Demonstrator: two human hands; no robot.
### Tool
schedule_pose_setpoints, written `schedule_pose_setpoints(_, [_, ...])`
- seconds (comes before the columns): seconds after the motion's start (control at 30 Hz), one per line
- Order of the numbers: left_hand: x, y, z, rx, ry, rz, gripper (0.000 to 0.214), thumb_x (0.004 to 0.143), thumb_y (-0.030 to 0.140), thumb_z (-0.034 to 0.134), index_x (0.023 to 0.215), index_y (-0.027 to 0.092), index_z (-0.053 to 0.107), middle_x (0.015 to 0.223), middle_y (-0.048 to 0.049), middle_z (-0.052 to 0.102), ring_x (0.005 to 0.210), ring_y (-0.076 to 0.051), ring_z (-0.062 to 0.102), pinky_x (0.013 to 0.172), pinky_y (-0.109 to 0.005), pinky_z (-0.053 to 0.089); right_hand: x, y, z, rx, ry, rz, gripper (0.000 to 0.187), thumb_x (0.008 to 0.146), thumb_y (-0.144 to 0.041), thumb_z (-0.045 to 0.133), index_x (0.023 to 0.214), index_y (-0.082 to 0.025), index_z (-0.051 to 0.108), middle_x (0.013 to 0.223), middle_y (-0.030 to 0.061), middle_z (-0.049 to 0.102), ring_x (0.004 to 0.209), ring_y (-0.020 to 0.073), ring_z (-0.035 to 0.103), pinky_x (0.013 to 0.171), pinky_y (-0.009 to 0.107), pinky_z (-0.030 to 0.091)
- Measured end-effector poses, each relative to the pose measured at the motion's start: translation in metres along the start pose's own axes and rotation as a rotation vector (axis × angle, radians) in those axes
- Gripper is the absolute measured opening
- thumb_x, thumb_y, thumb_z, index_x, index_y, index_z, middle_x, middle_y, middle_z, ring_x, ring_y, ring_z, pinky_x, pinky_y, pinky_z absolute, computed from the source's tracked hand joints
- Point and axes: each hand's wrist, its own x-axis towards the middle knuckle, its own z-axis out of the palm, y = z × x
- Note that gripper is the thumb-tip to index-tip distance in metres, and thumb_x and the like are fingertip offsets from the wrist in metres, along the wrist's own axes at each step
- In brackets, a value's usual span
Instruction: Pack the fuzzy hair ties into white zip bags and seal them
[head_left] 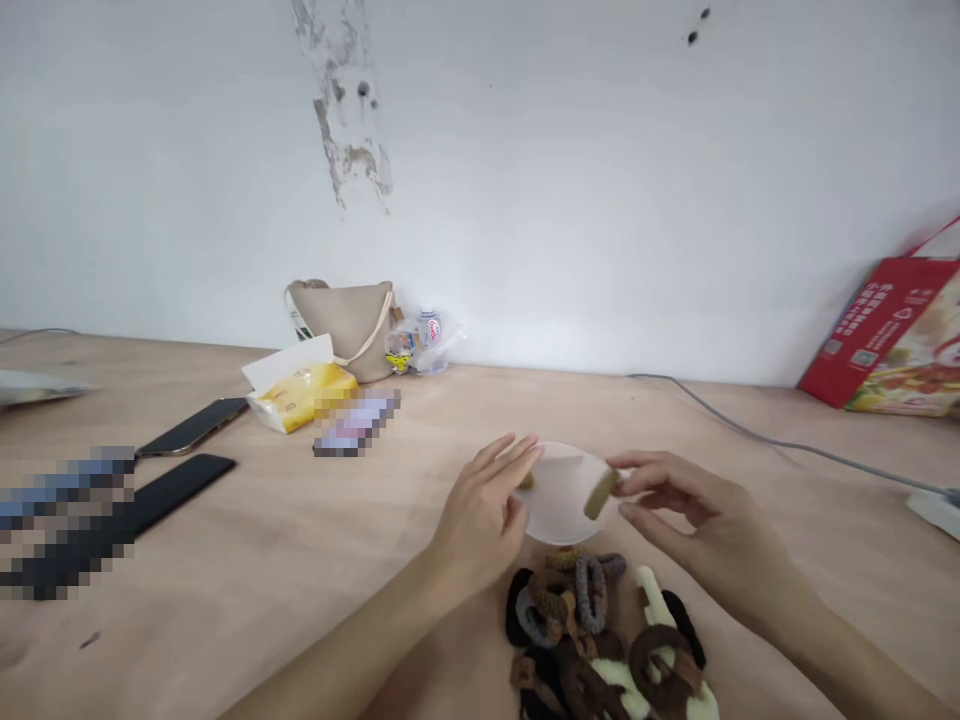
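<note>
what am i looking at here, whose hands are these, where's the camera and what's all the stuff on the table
No machine here: a person works with two bare hands, and the one picture comes from a camera on their head, looking forward and down. The left hand touches the edge of a pale round white thing, maybe a dish or bag; its grip is unclear. The right hand pinches a tan hair tie at the other edge. Nearer the person lies a pile of fuzzy hair ties, brown, black and cream. Farther off on the wooden table are two dark phones, a tissue pack, a beige bag, a grey cable and a red box.
</note>
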Motion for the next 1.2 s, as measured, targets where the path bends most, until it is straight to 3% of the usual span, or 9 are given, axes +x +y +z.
schedule_pose_setpoints(0.07, [0.001, 0.0, -0.001, -0.009, 0.004, -0.015, 0.058, 0.072, 0.001, 0.036, 0.126, 0.01, 0.053, 0.131, -0.0076, 0.056, 0.128, -0.023, 0.043, 0.104, -0.042, 0.043, -0.001, -0.004, 0.003, 0.008, -0.052, -0.042, 0.008, 0.083, -0.022, 0.055, 0.087, -0.024, 0.061, 0.106, 0.0032, 0.065, 0.091, 0.0168, 0.063, 0.075, 0.027, 0.051])
schedule_pose_setpoints(0.2, [0.001, -0.001, -0.001, -0.019, -0.002, -0.038, 0.059, 0.072, 0.001, 0.036, 0.127, 0.01, 0.053, 0.132, -0.0071, 0.055, 0.128, -0.023, 0.043, 0.105, -0.041, 0.042, -0.007, -0.008, 0.009, -0.194, -0.372, 0.004, 0.018, 0.085, -0.018, 0.048, 0.085, -0.027, 0.064, 0.08, -0.0029, 0.068, 0.07, 0.0139, 0.063, 0.063, 0.024, 0.049])
schedule_pose_setpoints(0.27, [0.002, -0.003, -0.002, -0.009, 0.007, -0.065, 0.059, 0.072, 0.001, 0.036, 0.128, 0.011, 0.052, 0.132, -0.0069, 0.055, 0.128, -0.023, 0.042, 0.106, -0.041, 0.041, -0.007, -0.007, 0.014, -0.31, -0.448, 0.014, 0.026, 0.084, -0.013, 0.043, 0.085, -0.027, 0.065, 0.079, -0.0024, 0.068, 0.071, 0.0152, 0.063, 0.063, 0.026, 0.049])
schedule_pose_setpoints(0.43, [0.004, -0.008, -0.003, 0.008, 0.033, -0.128, 0.06, 0.072, 0.001, 0.036, 0.129, 0.009, 0.051, 0.134, -0.0086, 0.053, 0.128, -0.023, 0.043, 0.107, -0.043, 0.038, -0.004, 0.0, 0.024, -0.374, -0.503, -0.075, 0.049, 0.078, -0.003, 0.036, 0.112, -0.027, 0.062, 0.103, 0.0031, 0.069, 0.093, 0.0185, 0.064, 0.079, 0.031, 0.049])
schedule_pose_setpoints(0.53, [0.004, -0.01, -0.002, 0.008, 0.021, -0.136, 0.061, 0.071, 0.0, 0.036, 0.129, 0.01, 0.051, 0.134, -0.0085, 0.053, 0.128, -0.023, 0.043, 0.107, -0.043, 0.038, -0.002, -0.002, 0.025, -0.3, -0.583, -0.07, 0.055, 0.072, -0.001, 0.041, 0.115, -0.029, 0.06, 0.106, 0.0005, 0.068, 0.098, 0.0176, 0.061, 0.085, 0.031, 0.047])
schedule_pose_setpoints(0.7, [0.002, -0.011, 0.0, -0.003, 0.012, -0.13, 0.063, 0.071, -0.001, 0.036, 0.13, 0.012, 0.05, 0.135, -0.0077, 0.052, 0.128, -0.022, 0.042, 0.108, -0.043, 0.038, -0.004, -0.006, 0.025, -0.308, -0.589, -0.051, 0.035, 0.078, -0.007, 0.044, 0.101, -0.025, 0.063, 0.093, 0.0003, 0.068, 0.087, 0.0177, 0.061, 0.08, 0.031, 0.047])
schedule_pose_setpoints(0.87, [0.001, -0.012, 0.001, -0.057, 0.019, -0.092, 0.066, 0.069, -0.002, 0.036, 0.131, 0.014, 0.049, 0.135, -0.0066, 0.052, 0.128, -0.021, 0.044, 0.107, -0.042, 0.039, -0.009, -0.004, 0.025, -0.255, -0.586, -0.113, 0.045, 0.076, -0.005, 0.047, 0.115, -0.024, 0.056, 0.114, 0.002, 0.062, 0.104, 0.017, 0.055, 0.093, 0.031, 0.041])
schedule_pose_setpoints(1.07, [0.0, -0.009, 0.002, -0.155, -0.001, -0.034, 0.068, 0.069, -0.002, 0.038, 0.132, 0.021, 0.048, 0.136, -0.003, 0.051, 0.125, -0.019, 0.047, 0.106, -0.039, 0.04, -0.01, -0.006, 0.029, -0.342, -0.594, -0.115, 0.035, 0.084, -0.008, 0.041, 0.106, -0.026, 0.061, 0.1, 0.0016, 0.066, 0.091, 0.0186, 0.059, 0.082, 0.031, 0.044])
schedule_pose_setpoints(1.2, [0.001, -0.008, 0.001, -0.175, -0.016, -0.043, 0.068, 0.07, -0.002, 0.037, 0.133, 0.022, 0.048, 0.136, -0.0025, 0.052, 0.125, -0.018, 0.047, 0.107, -0.038, 0.039, -0.008, -0.005, 0.033, -0.39, -0.639, -0.213, 0.044, 0.082, -0.003, 0.042, 0.115, -0.027, 0.058, 0.112, 0.0013, 0.065, 0.099, 0.0193, 0.058, 0.086, 0.032, 0.043])
